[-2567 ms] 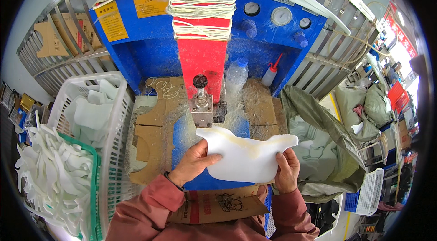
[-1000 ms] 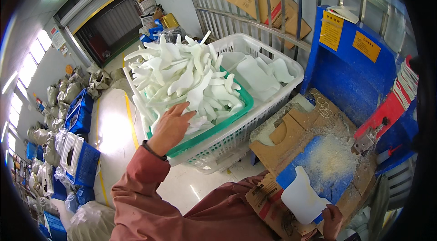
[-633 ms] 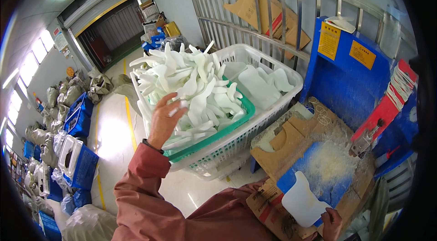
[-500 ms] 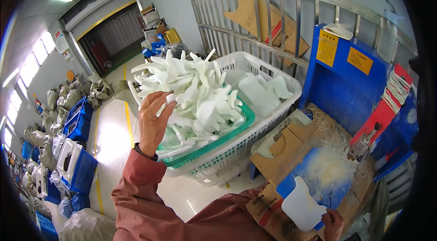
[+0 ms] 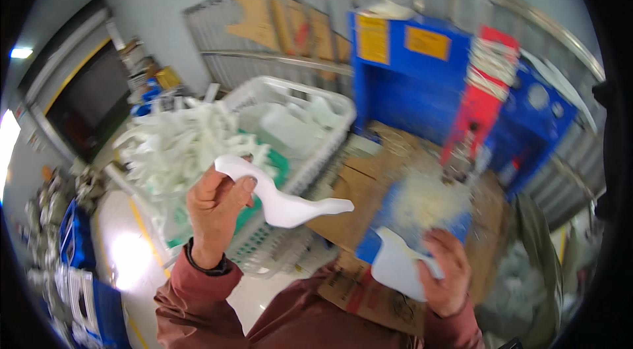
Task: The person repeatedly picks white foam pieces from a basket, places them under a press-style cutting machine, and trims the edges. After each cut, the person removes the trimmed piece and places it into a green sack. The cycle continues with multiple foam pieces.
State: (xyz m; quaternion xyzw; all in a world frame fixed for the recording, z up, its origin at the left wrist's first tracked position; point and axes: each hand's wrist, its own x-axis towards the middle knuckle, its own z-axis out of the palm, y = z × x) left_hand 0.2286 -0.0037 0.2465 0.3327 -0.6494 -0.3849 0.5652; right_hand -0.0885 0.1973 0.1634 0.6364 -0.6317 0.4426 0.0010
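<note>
Between thumb and fingers, my left hand point(image 5: 212, 210) pinches a white wavy-edged thin piece point(image 5: 285, 205), raised in front of the baskets. My right hand point(image 5: 448, 275) grips a second white piece point(image 5: 394, 262), broader and curved, by its right edge. That piece is just in front of a blue work plate point(image 5: 377, 233) strewn with pale dust point(image 5: 428, 207). Left of the plate, a heap of similar curved white pieces point(image 5: 184, 145) fills a green basket point(image 5: 279, 166). The green basket sits in a larger white basket point(image 5: 343, 108), which holds broader white pieces point(image 5: 290, 126).
A blue machine housing point(image 5: 412, 92) with a red arm point(image 5: 481, 102) rises behind the work plate. Cardboard point(image 5: 339, 194) covers the bench around it. A metal railing point(image 5: 277, 58) runs along the wall. Blue crates point(image 5: 76, 237) and sacks line the floor at far left.
The view has swung right. My left hand has come away from the heap with a wavy white piece. My right hand has brought its broad piece up nearer the plate.
</note>
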